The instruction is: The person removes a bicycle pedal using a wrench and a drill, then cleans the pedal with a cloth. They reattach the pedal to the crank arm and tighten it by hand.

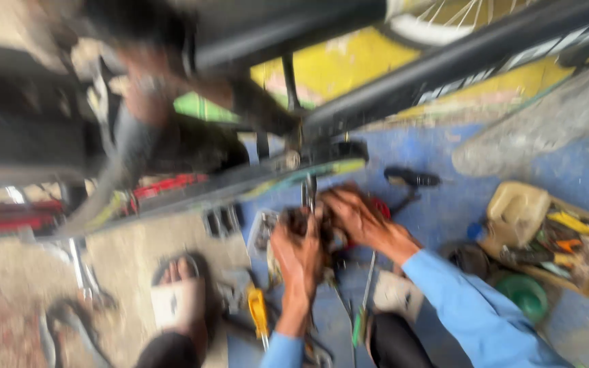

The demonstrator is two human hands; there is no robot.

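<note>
Both hands meet just below the middle of the frame, under a black bicycle frame with thick dark tubes (444,65) that slants across the top. The left hand (299,253) is curled, its fingers clenched around a small dark, greasy metal part (311,225); the blur hides what kind of part it is. The right hand (357,217) lies just beside it, fingers bent over the same dark part and touching it, though I cannot tell whether they truly grip. The part sits directly beneath the frame's bottom junction, where a thin dark rod (309,191) hangs down to the fingertips.

Pale blue sleeves run from both wrists to the lower edge. Below the hands lies a yellow-handled tool (258,310), and at lower left a foot in a sandal (178,293). The floor is rough concrete, painted blue (438,146) at centre right. At right stands an open wooden box of mixed tools (581,249), touching a tan plastic jug (516,212).
</note>
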